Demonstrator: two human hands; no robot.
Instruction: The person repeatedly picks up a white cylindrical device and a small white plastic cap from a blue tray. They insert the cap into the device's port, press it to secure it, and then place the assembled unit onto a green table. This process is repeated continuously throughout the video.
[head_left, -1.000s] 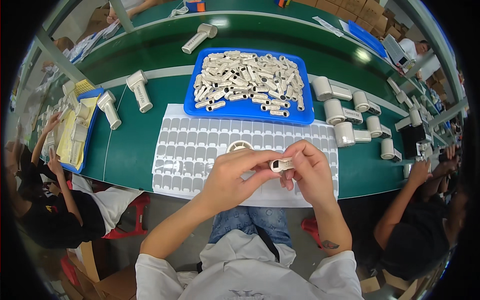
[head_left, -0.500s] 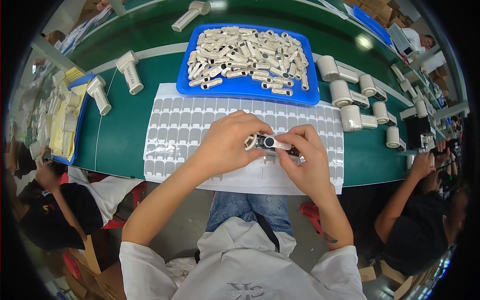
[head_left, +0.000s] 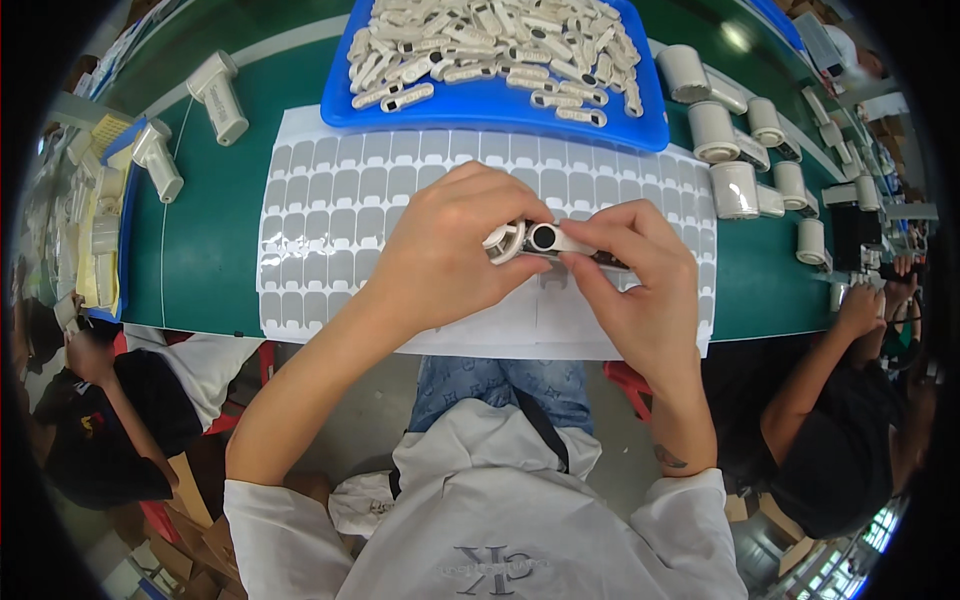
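My left hand is closed around a white handheld fan body, whose round ringed end shows by the fingertips. Much of the body is hidden by my fingers. Between the thumb and fingers of my right hand is a small white cover strip with a dark round window. The strip lies along the body's length; whether it is seated there I cannot tell. Both hands are above a sheet of grey stickers in rows.
Beyond the sheet stands a blue tray heaped with similar white strips. White fans lie on the green table to the left, and several more stand at the right. Other people sit at both sides.
The view has shifted, so tray and sheet sit higher in the picture. The cover strip now lies closer over the fan body, and less of its dark inside shows.
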